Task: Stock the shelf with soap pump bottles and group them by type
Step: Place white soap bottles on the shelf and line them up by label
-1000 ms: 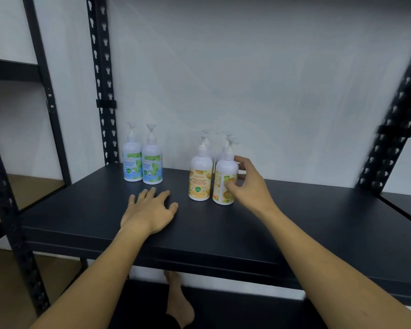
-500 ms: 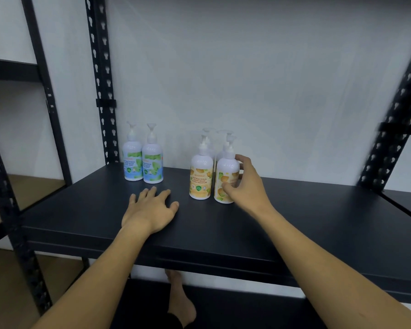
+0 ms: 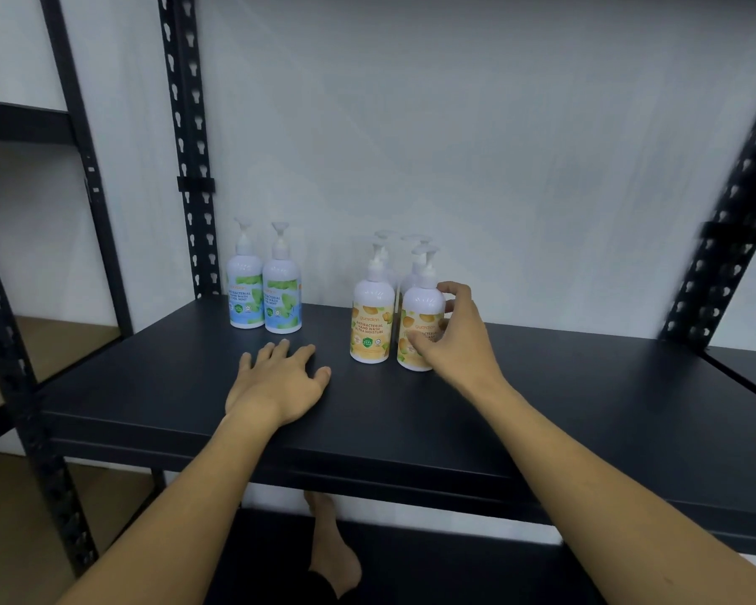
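Little has moved since the earlier frames: the right hand has stayed curled round the front right orange-label bottle, thumb low on the label and fingertips on its shoulder, and the bottle now stands upright just beside the front left orange-label bottle. Two more orange-label bottles stand close behind this pair, mostly hidden. Well apart to the left, two mint-label bottles stand side by side and touching near the back of the black shelf, close to the perforated upright post. The left hand rests flat on the shelf in front of the mint pair, fingers spread and holding nothing. A bare foot shows below the shelf edge
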`<state>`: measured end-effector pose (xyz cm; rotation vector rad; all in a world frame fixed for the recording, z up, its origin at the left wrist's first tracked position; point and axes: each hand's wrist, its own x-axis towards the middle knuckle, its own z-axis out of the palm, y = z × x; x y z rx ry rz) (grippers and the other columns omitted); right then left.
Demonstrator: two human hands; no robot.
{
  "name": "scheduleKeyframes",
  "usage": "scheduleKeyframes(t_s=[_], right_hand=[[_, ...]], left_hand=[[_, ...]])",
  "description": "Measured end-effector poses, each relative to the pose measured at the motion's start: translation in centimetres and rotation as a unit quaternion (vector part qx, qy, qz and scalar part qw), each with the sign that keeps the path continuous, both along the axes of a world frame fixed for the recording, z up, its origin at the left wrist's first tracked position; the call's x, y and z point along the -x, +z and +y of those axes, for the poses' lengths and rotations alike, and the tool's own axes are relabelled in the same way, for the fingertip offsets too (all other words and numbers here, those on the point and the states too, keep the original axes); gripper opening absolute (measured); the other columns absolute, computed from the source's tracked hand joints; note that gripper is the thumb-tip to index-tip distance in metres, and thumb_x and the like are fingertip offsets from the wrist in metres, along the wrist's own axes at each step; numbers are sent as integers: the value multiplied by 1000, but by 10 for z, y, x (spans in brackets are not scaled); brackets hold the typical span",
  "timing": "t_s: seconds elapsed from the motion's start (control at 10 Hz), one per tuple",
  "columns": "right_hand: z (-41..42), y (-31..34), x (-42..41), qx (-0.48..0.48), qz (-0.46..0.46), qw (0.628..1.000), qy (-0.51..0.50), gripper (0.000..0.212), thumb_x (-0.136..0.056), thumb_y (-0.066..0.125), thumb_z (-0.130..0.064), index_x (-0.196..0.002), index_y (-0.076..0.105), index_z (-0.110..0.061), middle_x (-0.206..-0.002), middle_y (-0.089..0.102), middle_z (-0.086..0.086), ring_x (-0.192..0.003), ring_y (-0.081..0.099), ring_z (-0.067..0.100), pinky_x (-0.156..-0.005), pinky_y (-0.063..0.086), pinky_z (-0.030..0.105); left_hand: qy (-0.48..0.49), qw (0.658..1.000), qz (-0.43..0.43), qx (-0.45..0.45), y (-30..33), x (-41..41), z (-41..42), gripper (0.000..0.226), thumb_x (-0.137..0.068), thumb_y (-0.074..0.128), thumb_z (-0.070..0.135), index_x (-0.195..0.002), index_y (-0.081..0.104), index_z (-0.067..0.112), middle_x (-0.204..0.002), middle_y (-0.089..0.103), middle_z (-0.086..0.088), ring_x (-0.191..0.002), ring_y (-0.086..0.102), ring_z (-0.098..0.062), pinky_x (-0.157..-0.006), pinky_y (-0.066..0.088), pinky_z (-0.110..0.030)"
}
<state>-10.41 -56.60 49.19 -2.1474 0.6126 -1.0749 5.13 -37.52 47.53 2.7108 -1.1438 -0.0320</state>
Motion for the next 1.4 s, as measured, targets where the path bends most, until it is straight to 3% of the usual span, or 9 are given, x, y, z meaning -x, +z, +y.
scheduleKeyframes(t_s=[0.1,0.2,0.5,1.2,1.3,1.4], right_hand=[[2,-1,2,-8,-1,1000,18,71,-79,73,-11,-133,33,-34,-110,53,-15,-92,62,2,-68,49,15],[3,0,2,-4,-4,1000,15,70,-78,74,-12,-132,34,-34,-105,52,-21,-88,63,2,-69,51,18],[5,-3,-3,8,-3,1000,3,72,-76,77,-19,-131,34,-37,-113,55,-10,-89,63,7,-80,58,37],[13,-1,2,8,20,1000,9,78,-79,78,-16,-139,31,-33,-120,53,-7,-104,60,10,-86,56,36],[15,-2,5,-4,37,999,8,86,-82,77,-14,-147,25,-31,-123,53,-8,-110,60,13,-89,55,34],[23,-4,12,-26,71,997,-8,96,-88,72,-16,-158,7,-22,-131,56,1,-111,61,18,-90,52,33]], left_hand=[[0,1000,2,1,0,0,0,62,-99,24,59,-155,20,33,-165,11,-5,-151,6,-25,-122,4,-48],[0,1000,2,1,0,0,0,62,-99,24,59,-155,20,34,-165,11,-5,-152,6,-25,-122,4,-48],[0,1000,-2,-3,0,0,0,62,-99,24,59,-155,21,33,-165,12,-5,-151,7,-25,-122,5,-48],[1,1000,6,3,4,3,2,61,-99,26,57,-155,23,32,-164,15,-6,-151,8,-25,-122,5,-48],[1,1000,8,7,4,4,2,61,-99,27,57,-154,25,31,-164,16,-6,-151,9,-25,-122,6,-48],[0,1000,14,20,4,5,3,60,-99,30,55,-153,29,30,-162,20,-6,-150,13,-26,-122,7,-48]])
